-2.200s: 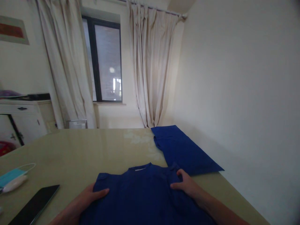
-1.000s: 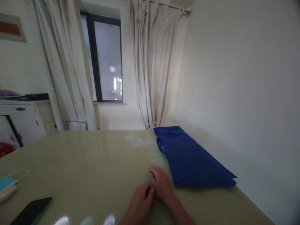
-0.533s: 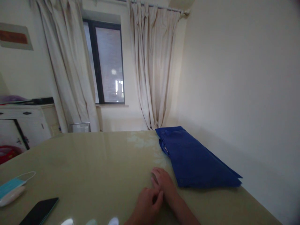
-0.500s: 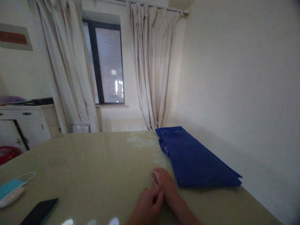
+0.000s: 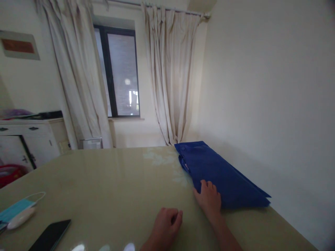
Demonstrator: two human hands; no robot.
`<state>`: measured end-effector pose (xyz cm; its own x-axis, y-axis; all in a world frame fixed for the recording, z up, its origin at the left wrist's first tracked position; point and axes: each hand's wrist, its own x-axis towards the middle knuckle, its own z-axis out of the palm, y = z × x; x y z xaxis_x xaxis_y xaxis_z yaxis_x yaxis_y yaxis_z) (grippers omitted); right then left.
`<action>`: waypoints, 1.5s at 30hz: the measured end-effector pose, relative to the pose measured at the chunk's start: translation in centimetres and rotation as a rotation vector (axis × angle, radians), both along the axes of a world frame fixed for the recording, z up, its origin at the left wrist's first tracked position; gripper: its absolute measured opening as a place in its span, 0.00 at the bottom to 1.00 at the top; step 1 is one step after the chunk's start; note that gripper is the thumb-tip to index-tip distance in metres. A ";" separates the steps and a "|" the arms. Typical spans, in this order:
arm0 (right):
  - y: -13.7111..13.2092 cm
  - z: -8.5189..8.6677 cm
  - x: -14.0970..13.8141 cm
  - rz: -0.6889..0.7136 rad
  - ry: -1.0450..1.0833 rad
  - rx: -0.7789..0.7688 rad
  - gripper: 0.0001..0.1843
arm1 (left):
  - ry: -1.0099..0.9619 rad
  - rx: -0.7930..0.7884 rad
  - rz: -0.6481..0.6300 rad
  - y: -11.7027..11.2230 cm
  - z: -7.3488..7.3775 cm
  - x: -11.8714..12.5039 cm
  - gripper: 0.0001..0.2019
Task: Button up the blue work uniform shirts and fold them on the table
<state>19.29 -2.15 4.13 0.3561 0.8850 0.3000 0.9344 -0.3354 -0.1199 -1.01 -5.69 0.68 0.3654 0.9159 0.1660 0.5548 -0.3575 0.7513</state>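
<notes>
A dark blue folded cloth item [image 5: 222, 170] lies on the right side of the table, with a round snap-like dot and a small loop at its left edge. My right hand [image 5: 209, 198] is over its near left corner, thumb apart from the bent fingers; whether it presses on the cloth I cannot tell. Lower down and to the left, my left hand [image 5: 166, 223] rests by the table surface. Its fingers are curled loosely in, with a small gap by the thumb and nothing seen inside.
The glossy greenish table [image 5: 112, 184] meets a white wall on the right. At the left lie a black phone [image 5: 51, 235], a white rounded object [image 5: 21, 218] and a blue face mask [image 5: 17, 208]. A white cabinet [image 5: 39, 139] stands beyond, near curtains [image 5: 172, 69] and a window.
My right hand has left my left hand and moved right and slightly up onto the blue cloth's near corner. The left hand stays put. The view has shifted slightly.
</notes>
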 end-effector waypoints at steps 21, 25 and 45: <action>1.2 1.1 1.5 0.137 1.034 0.352 0.22 | -0.302 -0.128 0.064 0.3 1.1 -0.4 0.25; -0.7 1.7 -4.6 0.539 1.619 0.163 0.22 | -0.592 -0.309 -0.058 0.0 1.5 -0.9 0.31; 0.6 1.4 -2.1 0.353 1.165 0.530 0.25 | -1.474 -0.328 0.577 4.4 5.3 -9.1 0.20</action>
